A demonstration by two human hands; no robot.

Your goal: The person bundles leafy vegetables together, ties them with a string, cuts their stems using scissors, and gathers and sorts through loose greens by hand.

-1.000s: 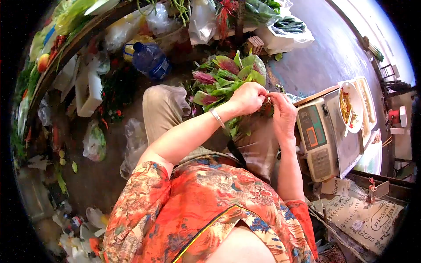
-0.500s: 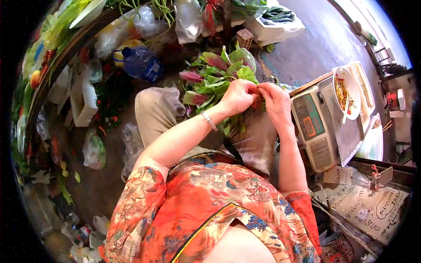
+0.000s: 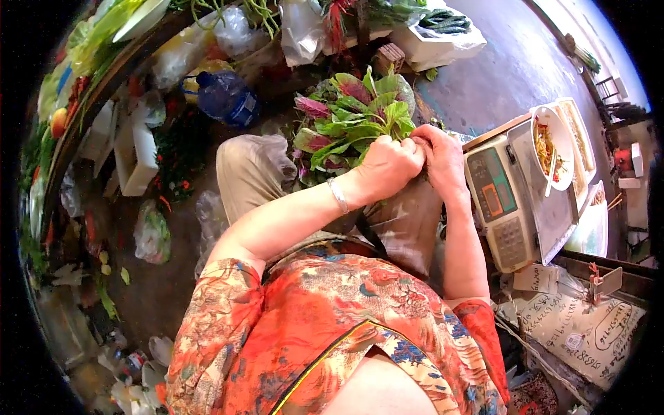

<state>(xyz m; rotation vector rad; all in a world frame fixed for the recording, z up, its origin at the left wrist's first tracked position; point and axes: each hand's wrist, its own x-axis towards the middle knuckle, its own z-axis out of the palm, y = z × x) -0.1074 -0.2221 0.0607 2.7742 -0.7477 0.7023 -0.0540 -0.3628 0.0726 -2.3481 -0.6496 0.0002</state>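
A leafy green and purple-red vegetable bunch is lying just beyond your left hand and right hand. They're touching, fingers curled closed, hiding anything they're gripping. A beige plastic scale is standing to your right.

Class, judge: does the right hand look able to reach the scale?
Probably yes: the scale stands beside the right hand with nothing visibly between, though that hand meets the left hand near the leafy greens.

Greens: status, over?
Left hand curled at greens; right hand meets it, fingertips' grip hidden. Greens bunched just beyond hands. Scale close on right; nothing visibly blocking.
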